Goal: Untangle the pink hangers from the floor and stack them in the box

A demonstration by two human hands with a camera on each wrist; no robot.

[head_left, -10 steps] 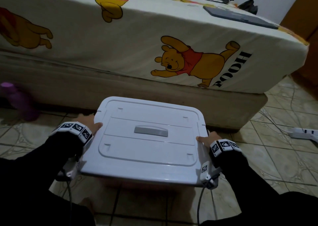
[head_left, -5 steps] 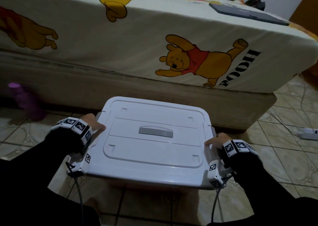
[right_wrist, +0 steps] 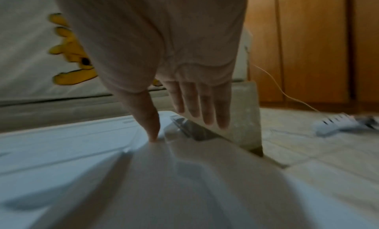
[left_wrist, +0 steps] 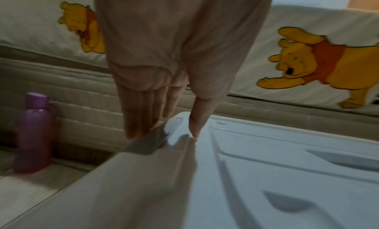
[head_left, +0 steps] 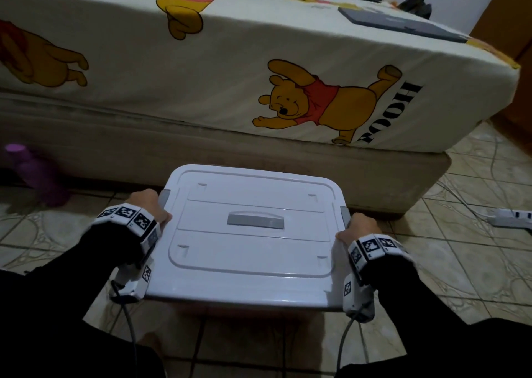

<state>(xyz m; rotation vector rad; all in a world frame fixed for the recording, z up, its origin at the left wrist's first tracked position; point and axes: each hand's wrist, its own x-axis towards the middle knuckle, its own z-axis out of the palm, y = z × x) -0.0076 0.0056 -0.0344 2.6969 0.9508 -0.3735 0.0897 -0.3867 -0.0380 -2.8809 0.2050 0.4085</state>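
Hands slid farther along box lid (head_left: 250,256) to grey latches (head_left: 163,199): my left hand (head_left: 146,205), right hand (head_left: 361,228) straight-fingered, gripping nothing. Lid on; pink hangers unseen, progress unclear.

the bed sheet (head_left: 230,75) reads "pooh" beside the bear print (head_left: 325,101)

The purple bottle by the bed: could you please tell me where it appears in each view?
Head: purple bottle at the far left edge, beside the bed base.
Left wrist: purple bottle stands lower left, against the bed base.
Right wrist: not in it.
Shared landmark: the white box lid, in all three.
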